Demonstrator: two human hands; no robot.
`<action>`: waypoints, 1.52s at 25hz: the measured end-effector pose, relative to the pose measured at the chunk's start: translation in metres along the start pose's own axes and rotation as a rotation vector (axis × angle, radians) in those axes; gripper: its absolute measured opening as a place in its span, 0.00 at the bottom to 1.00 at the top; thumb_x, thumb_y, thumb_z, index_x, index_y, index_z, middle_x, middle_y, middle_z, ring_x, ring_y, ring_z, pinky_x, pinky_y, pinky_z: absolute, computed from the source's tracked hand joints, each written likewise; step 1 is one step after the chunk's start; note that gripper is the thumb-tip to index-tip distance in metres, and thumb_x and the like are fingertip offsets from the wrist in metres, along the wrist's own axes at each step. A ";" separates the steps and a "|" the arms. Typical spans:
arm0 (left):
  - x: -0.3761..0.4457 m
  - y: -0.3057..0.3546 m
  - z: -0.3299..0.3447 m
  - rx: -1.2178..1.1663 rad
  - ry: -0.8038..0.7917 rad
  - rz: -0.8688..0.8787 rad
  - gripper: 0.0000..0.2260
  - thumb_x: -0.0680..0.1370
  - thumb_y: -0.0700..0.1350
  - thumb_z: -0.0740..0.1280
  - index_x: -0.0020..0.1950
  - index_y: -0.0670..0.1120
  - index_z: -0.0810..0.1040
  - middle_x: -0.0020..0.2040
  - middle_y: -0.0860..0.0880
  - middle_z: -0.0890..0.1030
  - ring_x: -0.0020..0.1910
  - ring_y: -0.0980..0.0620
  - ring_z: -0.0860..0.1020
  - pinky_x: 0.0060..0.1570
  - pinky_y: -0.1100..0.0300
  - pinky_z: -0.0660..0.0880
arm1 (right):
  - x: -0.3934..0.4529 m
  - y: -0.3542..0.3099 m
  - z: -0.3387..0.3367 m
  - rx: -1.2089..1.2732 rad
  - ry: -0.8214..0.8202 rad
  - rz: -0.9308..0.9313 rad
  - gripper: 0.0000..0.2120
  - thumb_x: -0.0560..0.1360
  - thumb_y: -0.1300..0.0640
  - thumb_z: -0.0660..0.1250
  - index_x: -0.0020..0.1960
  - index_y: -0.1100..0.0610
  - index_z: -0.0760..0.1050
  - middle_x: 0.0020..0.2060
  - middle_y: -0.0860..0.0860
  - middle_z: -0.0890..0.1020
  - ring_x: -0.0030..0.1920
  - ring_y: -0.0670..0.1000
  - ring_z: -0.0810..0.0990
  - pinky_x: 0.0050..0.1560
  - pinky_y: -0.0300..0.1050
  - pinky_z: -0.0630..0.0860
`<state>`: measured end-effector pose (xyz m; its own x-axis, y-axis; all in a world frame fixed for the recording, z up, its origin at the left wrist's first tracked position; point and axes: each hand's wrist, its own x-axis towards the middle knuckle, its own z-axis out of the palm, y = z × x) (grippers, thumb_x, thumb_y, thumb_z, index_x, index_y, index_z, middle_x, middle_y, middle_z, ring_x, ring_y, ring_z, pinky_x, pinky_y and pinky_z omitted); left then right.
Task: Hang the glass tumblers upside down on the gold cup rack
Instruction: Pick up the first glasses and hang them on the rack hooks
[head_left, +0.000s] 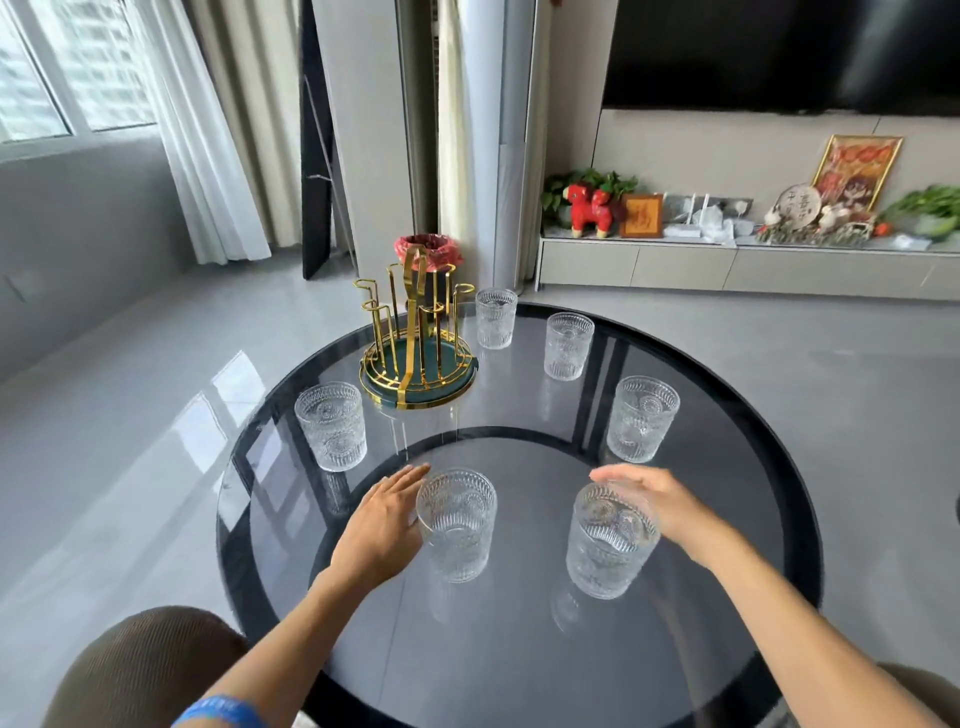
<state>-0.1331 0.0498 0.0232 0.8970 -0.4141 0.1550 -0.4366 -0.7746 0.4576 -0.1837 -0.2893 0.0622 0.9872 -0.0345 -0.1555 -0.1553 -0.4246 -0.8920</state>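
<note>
Left hand (382, 525) lies spread beside one tumbler (457, 525); right hand (660, 501) spread behind another (610, 540) — neither gripped; four more stand upright around the empty rack (418, 353) on the table (519, 649).

Landmark: a round dark glass table (519, 649) on a glossy grey floor.
Beyond its far edge: a bin with a pink liner (429, 251).
Far left of it: white curtains (208, 156) beside a window.
Far right of it: a low cabinet (675, 267) bearing a red toy horse (589, 208), a gold-framed picture (857, 169) and green plants (930, 210).
Above the cabinet: a black television (779, 52).
</note>
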 end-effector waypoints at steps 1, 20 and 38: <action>0.001 0.004 -0.004 -0.089 -0.001 -0.040 0.24 0.75 0.45 0.61 0.71 0.43 0.73 0.73 0.45 0.71 0.74 0.47 0.67 0.74 0.51 0.61 | 0.000 -0.009 -0.005 0.057 -0.010 0.066 0.09 0.77 0.56 0.67 0.56 0.51 0.81 0.55 0.46 0.84 0.60 0.45 0.79 0.65 0.44 0.69; -0.011 0.069 -0.064 -0.334 0.396 0.001 0.32 0.64 0.65 0.73 0.65 0.54 0.74 0.53 0.59 0.77 0.51 0.60 0.78 0.51 0.65 0.74 | -0.024 -0.128 0.128 0.342 0.114 0.163 0.30 0.65 0.36 0.68 0.65 0.38 0.68 0.65 0.43 0.73 0.61 0.50 0.76 0.58 0.57 0.77; 0.188 0.003 -0.181 -0.349 0.252 0.039 0.20 0.76 0.36 0.64 0.68 0.45 0.76 0.65 0.47 0.79 0.63 0.48 0.77 0.56 0.55 0.77 | 0.133 -0.211 0.135 0.262 0.725 -0.306 0.31 0.67 0.43 0.74 0.64 0.39 0.62 0.62 0.48 0.76 0.57 0.51 0.76 0.51 0.47 0.72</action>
<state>0.0475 0.0565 0.2123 0.8882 -0.2762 0.3672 -0.4595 -0.5344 0.7094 -0.0249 -0.0826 0.1724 0.7510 -0.5645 0.3425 0.2091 -0.2886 -0.9343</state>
